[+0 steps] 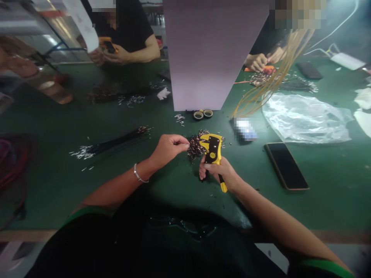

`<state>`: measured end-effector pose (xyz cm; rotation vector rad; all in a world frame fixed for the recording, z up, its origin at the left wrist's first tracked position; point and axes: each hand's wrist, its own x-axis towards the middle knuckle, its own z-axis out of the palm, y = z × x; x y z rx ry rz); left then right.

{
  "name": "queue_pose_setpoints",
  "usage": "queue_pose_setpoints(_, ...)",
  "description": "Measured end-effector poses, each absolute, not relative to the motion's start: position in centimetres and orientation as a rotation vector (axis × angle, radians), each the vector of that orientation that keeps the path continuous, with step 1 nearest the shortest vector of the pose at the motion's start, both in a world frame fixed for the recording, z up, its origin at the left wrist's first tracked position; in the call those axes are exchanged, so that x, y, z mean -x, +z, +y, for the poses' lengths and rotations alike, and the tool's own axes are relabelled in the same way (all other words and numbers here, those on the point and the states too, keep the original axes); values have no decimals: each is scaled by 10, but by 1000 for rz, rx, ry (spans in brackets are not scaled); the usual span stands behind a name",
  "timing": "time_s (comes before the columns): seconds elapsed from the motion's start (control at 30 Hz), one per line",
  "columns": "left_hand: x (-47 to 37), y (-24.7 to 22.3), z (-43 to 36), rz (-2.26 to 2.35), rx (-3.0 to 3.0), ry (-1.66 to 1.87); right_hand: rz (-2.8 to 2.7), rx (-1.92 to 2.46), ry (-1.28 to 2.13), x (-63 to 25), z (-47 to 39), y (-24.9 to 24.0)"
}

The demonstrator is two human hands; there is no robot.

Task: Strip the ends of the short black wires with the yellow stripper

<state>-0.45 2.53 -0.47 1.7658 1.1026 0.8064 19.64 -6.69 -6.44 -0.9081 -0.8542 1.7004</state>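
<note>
My right hand (218,170) is wrapped round the handles of a yellow and black wire stripper (213,148), whose jaws point left over a pile of small dark and coppery scraps (195,148). At the left edge of that pile, my left hand (171,148) pinches with thumb and forefinger; what lies between the fingertips is too small to make out. A bundle of black wires (116,143) with silvery ends at one side and coppery ends at the other lies to the left of my left hand.
A phone (286,166) and a clear plastic bag (310,117) lie at right. Two tape rolls (203,114) sit before a tall pale panel (211,58). Co-workers' hands (116,56) work across the green table (116,208). Yellowish wires hang at upper right.
</note>
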Motion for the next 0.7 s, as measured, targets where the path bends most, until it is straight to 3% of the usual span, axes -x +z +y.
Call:
queue_pose_setpoints(0.5, 2, -7, 29, 1006, -1320, 789, -907, 947, 1686, -211, -64, -37)
queue_pose_setpoints(0.7, 0, -10, 28, 1037, -1251, 749, -933, 1010, 1658, -208, -65, -47)
